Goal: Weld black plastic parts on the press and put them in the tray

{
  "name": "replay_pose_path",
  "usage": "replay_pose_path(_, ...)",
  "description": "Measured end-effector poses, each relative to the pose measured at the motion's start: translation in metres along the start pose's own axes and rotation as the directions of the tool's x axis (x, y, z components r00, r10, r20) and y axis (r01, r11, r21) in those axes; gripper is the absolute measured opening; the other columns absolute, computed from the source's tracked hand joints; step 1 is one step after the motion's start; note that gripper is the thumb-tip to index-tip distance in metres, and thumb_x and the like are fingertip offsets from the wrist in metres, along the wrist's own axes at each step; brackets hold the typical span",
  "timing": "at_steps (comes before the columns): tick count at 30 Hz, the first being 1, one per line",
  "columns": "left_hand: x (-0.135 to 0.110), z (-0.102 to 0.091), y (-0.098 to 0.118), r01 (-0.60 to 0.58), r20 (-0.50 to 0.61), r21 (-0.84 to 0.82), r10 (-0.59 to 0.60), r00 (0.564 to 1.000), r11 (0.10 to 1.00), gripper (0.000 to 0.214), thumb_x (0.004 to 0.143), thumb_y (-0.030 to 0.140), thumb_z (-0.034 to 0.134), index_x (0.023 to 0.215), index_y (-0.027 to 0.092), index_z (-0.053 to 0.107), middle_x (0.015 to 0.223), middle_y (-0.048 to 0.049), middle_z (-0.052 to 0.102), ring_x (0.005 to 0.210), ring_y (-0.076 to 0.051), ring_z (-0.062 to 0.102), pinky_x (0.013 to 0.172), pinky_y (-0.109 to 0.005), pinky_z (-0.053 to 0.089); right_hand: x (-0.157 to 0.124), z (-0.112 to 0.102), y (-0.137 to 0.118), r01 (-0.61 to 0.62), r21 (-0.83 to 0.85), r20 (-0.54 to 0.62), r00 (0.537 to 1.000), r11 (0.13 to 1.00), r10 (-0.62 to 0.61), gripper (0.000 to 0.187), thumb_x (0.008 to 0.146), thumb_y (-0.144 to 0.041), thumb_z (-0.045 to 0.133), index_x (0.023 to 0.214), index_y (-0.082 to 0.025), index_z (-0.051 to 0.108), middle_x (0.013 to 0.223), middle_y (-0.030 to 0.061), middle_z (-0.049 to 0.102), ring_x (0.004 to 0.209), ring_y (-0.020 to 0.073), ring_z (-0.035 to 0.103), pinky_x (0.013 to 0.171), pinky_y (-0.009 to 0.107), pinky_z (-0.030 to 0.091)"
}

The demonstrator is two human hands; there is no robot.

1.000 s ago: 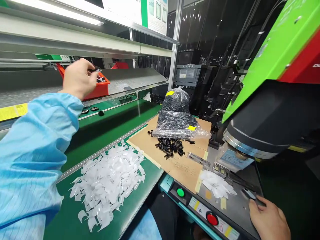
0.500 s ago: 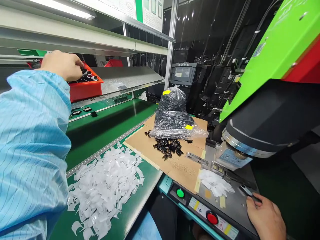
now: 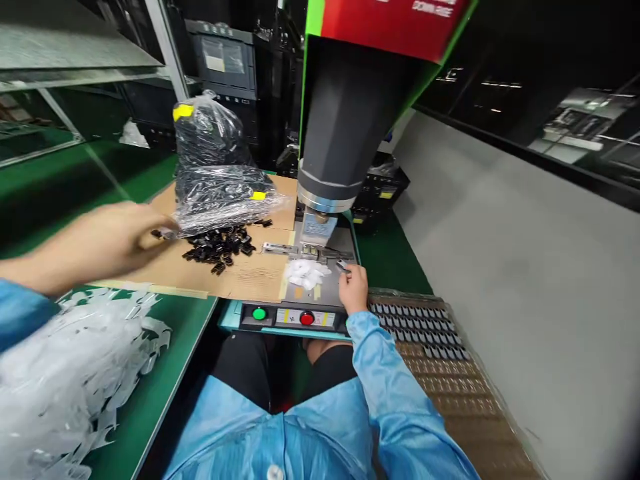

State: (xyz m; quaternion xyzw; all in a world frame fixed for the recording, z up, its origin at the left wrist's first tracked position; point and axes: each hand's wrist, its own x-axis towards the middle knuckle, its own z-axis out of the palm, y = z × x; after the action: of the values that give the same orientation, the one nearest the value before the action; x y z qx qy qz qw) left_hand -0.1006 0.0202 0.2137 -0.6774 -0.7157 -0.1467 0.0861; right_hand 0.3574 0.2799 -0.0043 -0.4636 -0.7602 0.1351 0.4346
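Note:
My left hand point(image 3: 100, 243), blurred, hovers over the cardboard's left side by the lower edge of the clear bag point(image 3: 215, 193). Thumb and index finger curl together; what is between them, if anything, I cannot make out. To its right lies a heap of small black parts point(image 3: 220, 247). On the machine's grey plate point(image 3: 345, 240), my right hand point(image 3: 354, 288) pinches a small black-and-silver piece point(image 3: 343, 267). Just left of that hand is a pile of thin white pieces point(image 3: 306, 273), below the metal fixture point(image 3: 310, 251) and the machine's head point(image 3: 320, 223).
Curled white strips point(image 3: 65, 373) heap on the green table point(image 3: 165, 373) at left. A green button point(image 3: 259, 313) and a red button point(image 3: 307, 319) sit on the machine's front. At right, a tray point(image 3: 450, 387) holds rows of small grey pieces. Dark crates point(image 3: 225, 63) stand behind.
My left hand has come down and right from the red bin of black parts to the cardboard. My right hand still holds the small piece near the white pile. The view has swung right.

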Motion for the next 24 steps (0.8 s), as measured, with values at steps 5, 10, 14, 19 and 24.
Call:
replay_pose_path(5, 0.019, 0.141, 0.11, -0.169, 0.196, -0.248, 0.22, 0.956, 0.954, 0.035, 0.101, 0.049, 0.052, 0.113, 0.024, 0.072, 0.117, -0.0089, 0.075, 0.106, -0.027, 0.07, 0.094, -0.04, 0.056, -0.028, 0.005, -0.026, 0.197, 0.059, 0.163, 0.965, 0.979, -0.204, 0.022, 0.094, -0.016, 0.057, 0.11, -0.022, 0.072, 0.118, 0.0114, 0.067, 0.115, 0.0275, 0.063, 0.105, 0.043, 0.053)
replay_pose_path(10, 0.039, 0.226, 0.178, -0.153, 0.142, -0.323, 0.207, 0.968, 0.934, 0.022, 0.099, 0.028, 0.058, 0.115, 0.021, 0.072, 0.12, -0.0142, 0.073, 0.112, -0.031, 0.068, 0.1, -0.045, 0.054, -0.035, 0.014, -0.041, 0.204, -0.028, 0.284, 0.94, 0.979, -0.188, 0.021, 0.093, -0.014, 0.062, 0.11, -0.022, 0.072, 0.12, 0.0111, 0.067, 0.117, 0.0285, 0.059, 0.105, 0.043, 0.051)
replay_pose_path(14, 0.044, 0.251, 0.186, -0.128, 0.067, -0.357, 0.162, 0.985, 0.925, 0.022, 0.105, 0.028, 0.051, 0.111, 0.021, 0.071, 0.114, -0.014, 0.073, 0.107, -0.03, 0.069, 0.097, -0.044, 0.055, -0.031, 0.017, -0.039, 0.156, -0.047, 0.275, 0.952, 0.987, -0.138, 0.015, 0.094, -0.012, 0.062, 0.103, -0.021, 0.071, 0.114, 0.0105, 0.068, 0.112, 0.0282, 0.06, 0.102, 0.042, 0.052)
replay_pose_path(19, 0.045, 0.257, 0.175, -0.112, 0.066, -0.425, 0.155, 0.986, 0.898, 0.025, 0.106, 0.033, 0.051, 0.103, 0.023, 0.073, 0.108, -0.0114, 0.075, 0.101, -0.028, 0.071, 0.093, -0.042, 0.057, -0.03, 0.014, -0.031, 0.096, 0.065, 0.228, 0.968, 0.993, -0.108, 0.011, 0.095, -0.016, 0.064, 0.098, -0.022, 0.073, 0.113, 0.0097, 0.069, 0.11, 0.0263, 0.063, 0.101, 0.04, 0.053)
replay_pose_path(24, 0.044, 0.249, 0.171, -0.092, 0.067, -0.506, 0.145, 0.987, 0.858, 0.028, 0.104, 0.047, 0.058, 0.096, 0.024, 0.071, 0.105, -0.0086, 0.075, 0.097, -0.026, 0.072, 0.092, -0.041, 0.059, -0.031, 0.007, -0.034, 0.063, 0.137, 0.185, 0.979, 0.989, -0.088, 0.01, 0.097, -0.021, 0.061, 0.096, -0.024, 0.071, 0.109, 0.0078, 0.071, 0.106, 0.0252, 0.065, 0.098, 0.039, 0.054)
